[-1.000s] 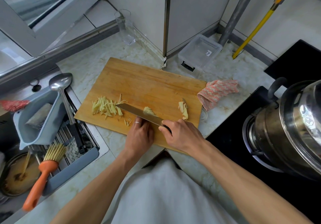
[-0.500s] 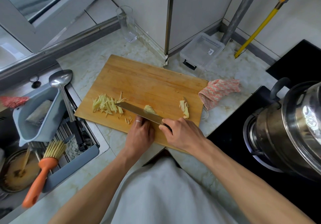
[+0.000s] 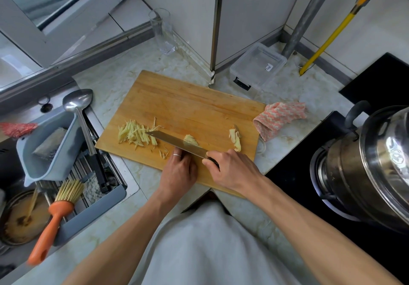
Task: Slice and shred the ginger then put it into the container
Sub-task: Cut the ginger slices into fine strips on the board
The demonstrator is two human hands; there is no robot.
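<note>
A wooden cutting board (image 3: 181,105) lies on the counter. My right hand (image 3: 230,169) grips the handle of a knife (image 3: 177,144) whose blade points left across the board. My left hand (image 3: 179,170) sits just behind the blade, fingers curled down against it onto a small stack of ginger slices (image 3: 191,140) that pokes out on the blade's far side. My fingertips are hidden by the blade. A pile of ginger shreds (image 3: 135,134) lies by the knife tip, and a ginger piece (image 3: 235,140) lies near the board's right end. A clear plastic container (image 3: 257,65) stands behind the board.
A pink cloth (image 3: 278,118) lies right of the board. A steel pot (image 3: 376,163) stands on the black stove at right. At left, a sink rack (image 3: 95,203) holds a ladle (image 3: 77,103), a grey tub and an orange brush (image 3: 51,225). A glass (image 3: 162,31) stands by the wall.
Both hands and the knife stay in nearly the same place on the board; the view has shifted slightly. The ginger piles look unchanged.
</note>
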